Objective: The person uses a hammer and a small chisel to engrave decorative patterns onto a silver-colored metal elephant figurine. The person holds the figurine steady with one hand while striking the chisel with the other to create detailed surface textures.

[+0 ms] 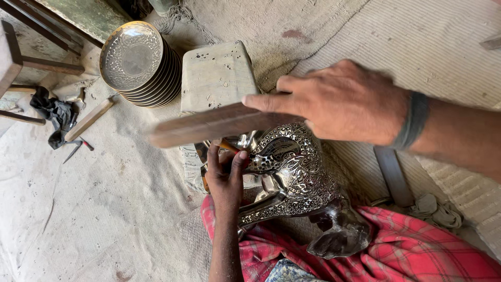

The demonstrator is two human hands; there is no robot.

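Observation:
An ornate silver metal animal figure [292,172], covered in embossed patterns, lies across my lap on a red checked cloth [396,245]. My left hand [225,175] pinches a small orange-handled punch [228,146] against the figure's upper end. My right hand [339,102], with a dark band on the wrist, grips a flat wooden stick [209,125] that is blurred by motion just above the punch. The punch's tip is hidden behind my fingers.
A pitted wooden block [214,75] stands behind the figure. A stack of embossed metal plates [138,62] leans at the back left. A wooden-handled tool [88,120], a small pointed tool [78,148] and a black cloth [55,115] lie on the sacking floor at left. A flat metal bar [394,175] lies at right.

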